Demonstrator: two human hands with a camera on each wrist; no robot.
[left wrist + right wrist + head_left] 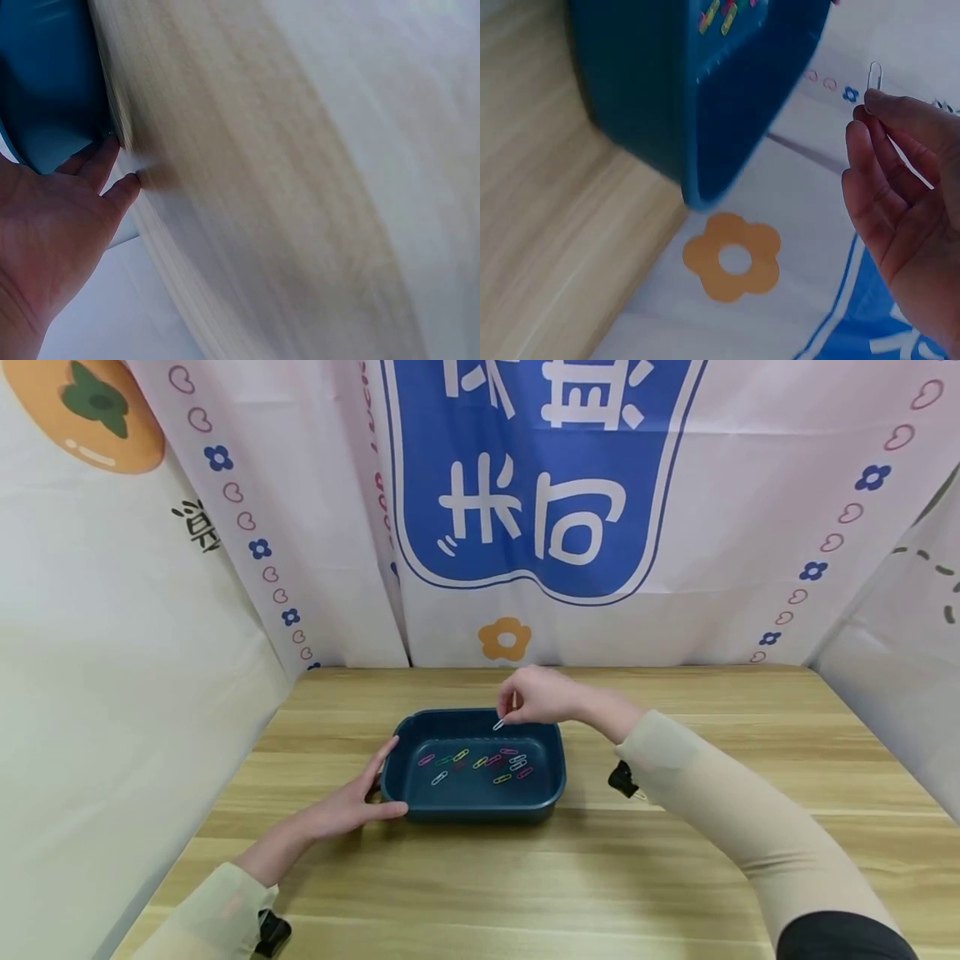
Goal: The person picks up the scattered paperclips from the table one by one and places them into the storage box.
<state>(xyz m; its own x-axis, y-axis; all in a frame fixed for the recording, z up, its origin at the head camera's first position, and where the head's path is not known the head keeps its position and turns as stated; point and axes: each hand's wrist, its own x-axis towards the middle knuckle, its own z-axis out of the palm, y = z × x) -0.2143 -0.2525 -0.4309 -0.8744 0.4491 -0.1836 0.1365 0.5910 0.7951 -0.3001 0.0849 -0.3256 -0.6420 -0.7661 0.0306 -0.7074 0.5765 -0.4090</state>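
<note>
A dark blue tray (pixel 472 815) sits on the table with several coloured paper clips scattered over its floor, among them a yellow paper clip (pixel 502 779) and a white paper clip (pixel 439 777). My right hand (pixel 536 695) is above the tray's far side, pinching a white paper clip (pixel 498 724) between thumb and fingertips. In the right wrist view that paper clip (pixel 875 75) points up from the pinch. At the tray's left end rests my left hand (pixel 351 803), thumb and index finger spread and straight along the rim. Its other fingers are partly hidden by the tray.
The wooden table (pixel 480 893) reaches back to a printed cloth (pixel 337 568) with a blue panel and an orange flower. Pale cloth hangs at both sides. Black wrist devices (pixel 622 779) are strapped at both sleeves.
</note>
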